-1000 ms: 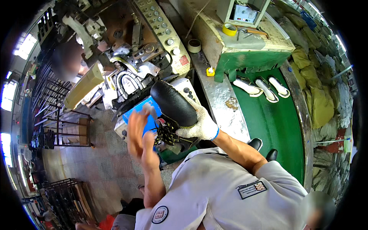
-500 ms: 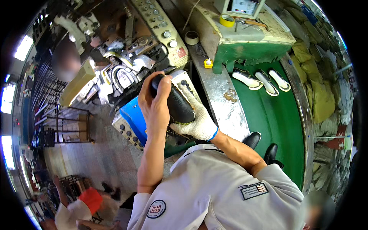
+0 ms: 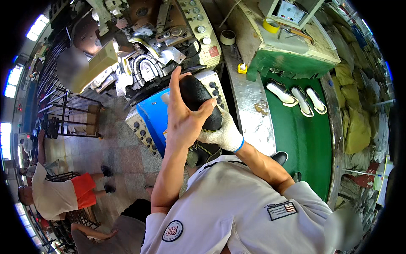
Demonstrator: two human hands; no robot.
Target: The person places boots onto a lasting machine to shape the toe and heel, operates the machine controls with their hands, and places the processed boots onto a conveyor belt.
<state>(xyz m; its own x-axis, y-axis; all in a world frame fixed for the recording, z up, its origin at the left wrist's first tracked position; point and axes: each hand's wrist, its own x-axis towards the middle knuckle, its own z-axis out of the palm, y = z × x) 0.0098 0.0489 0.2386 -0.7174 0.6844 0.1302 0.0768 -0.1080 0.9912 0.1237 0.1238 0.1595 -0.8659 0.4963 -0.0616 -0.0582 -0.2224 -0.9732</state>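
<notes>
A black leather shoe upper (image 3: 194, 94) with pale stitching along its edge is held up in front of my chest, rounded end away from me. My bare left hand (image 3: 186, 116) grips its left side, thumb laid across the top and forefinger stretched out along it. From the right and below, my right hand (image 3: 227, 133), in a white knitted glove with a blue cuff, supports the near end of the upper; most of its fingers are hidden behind the leather. Just beyond my hands stands a machine with metal clamps and curved plates (image 3: 148, 67).
A blue panel (image 3: 154, 114) and a knobbed control box (image 3: 213, 86) flank my hands. Several black shoe uppers with white linings (image 3: 301, 101) lie on the green bench (image 3: 292, 144) at right. Yellow tape (image 3: 270, 25) sits on a cabinet. Other people are at lower left.
My left thumb has moved from near the rounded end down across the middle of the upper, and the left forefinger has straightened. The whole view has shifted slightly.
</notes>
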